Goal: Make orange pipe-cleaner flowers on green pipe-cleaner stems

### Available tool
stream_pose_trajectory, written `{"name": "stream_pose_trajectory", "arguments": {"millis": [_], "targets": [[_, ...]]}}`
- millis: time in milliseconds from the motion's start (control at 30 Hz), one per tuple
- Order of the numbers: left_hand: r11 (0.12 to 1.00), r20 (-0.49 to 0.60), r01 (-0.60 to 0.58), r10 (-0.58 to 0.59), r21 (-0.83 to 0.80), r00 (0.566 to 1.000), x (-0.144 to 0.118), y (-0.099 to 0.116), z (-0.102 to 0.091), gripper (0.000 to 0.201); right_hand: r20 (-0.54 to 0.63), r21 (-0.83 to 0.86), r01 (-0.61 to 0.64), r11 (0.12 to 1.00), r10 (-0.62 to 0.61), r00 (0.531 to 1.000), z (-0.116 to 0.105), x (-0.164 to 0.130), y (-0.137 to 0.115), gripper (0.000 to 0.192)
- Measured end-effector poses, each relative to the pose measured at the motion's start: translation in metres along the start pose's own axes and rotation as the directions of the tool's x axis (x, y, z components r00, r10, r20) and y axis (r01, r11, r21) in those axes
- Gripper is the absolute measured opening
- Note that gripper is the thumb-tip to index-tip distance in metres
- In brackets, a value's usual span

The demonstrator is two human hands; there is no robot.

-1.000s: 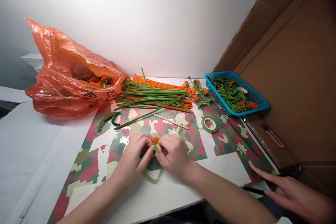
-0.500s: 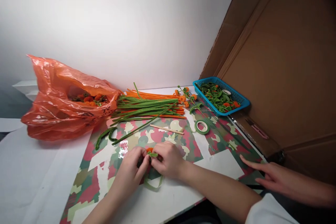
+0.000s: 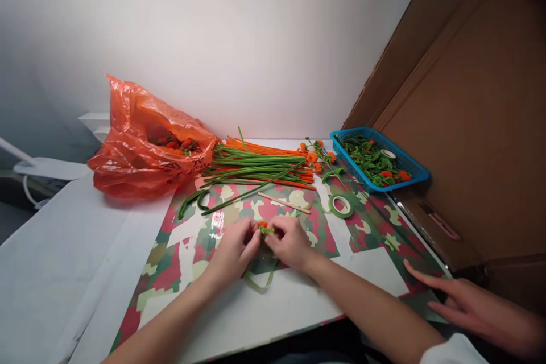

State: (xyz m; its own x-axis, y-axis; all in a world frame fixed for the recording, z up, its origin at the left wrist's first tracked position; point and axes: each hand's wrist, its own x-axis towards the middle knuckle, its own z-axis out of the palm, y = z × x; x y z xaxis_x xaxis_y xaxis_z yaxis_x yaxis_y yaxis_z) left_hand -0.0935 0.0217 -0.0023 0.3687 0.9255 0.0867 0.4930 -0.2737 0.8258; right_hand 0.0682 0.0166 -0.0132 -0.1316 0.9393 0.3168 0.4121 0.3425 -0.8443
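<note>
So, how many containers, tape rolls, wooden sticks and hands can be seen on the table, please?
Containers: 2, orange plastic bag and blue basket
Green tape rolls: 1
Wooden sticks: 1
Hands: 3, left hand, right hand, another person's hand
Total: 7

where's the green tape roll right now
In the head view, the green ring-shaped tape roll lies flat right of centre, between the thin wooden stick and blue plastic basket.

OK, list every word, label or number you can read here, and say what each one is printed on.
None can be read.
Orange plastic bag: dark print along its lower front edge, too small and creased to read.
Pink label on the brown cardboard: too blurred to read.
Camouflage-patterned mat: shapes only, no lettering.
Blue basket and green tape roll: no visible text.
</note>
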Motion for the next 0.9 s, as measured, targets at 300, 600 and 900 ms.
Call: {"name": "stream_pose_trajectory", "arguments": {"millis": [300, 600, 900], "targets": [[0.907, -0.191, 0.064, -0.155, -0.415, 0.969, 0.04, 0.014, 0.0, 0.028, -0.029, -0.004, -0.003, 1.0, 0.003, 1.0, -0.025, 0.021, -0.007, 0.012], [0.899, -0.18, 0.002, -0.09, -0.438, 0.98, 0.035, 0.005, 0.018, 0.015, -0.052, -0.093, -0.014, 0.996, 0.009, 0.999, -0.013, 0.016, 0.006, 0.02], [0.9, -0.123, -0.006, -0.053, -0.436, 0.991, 0.031, 0.002, 0.01, 0.02, 0.047, -0.086, 0.06, 0.994, -0.056, 0.997, -0.025, 0.016, 0.005, 0.02]]}}
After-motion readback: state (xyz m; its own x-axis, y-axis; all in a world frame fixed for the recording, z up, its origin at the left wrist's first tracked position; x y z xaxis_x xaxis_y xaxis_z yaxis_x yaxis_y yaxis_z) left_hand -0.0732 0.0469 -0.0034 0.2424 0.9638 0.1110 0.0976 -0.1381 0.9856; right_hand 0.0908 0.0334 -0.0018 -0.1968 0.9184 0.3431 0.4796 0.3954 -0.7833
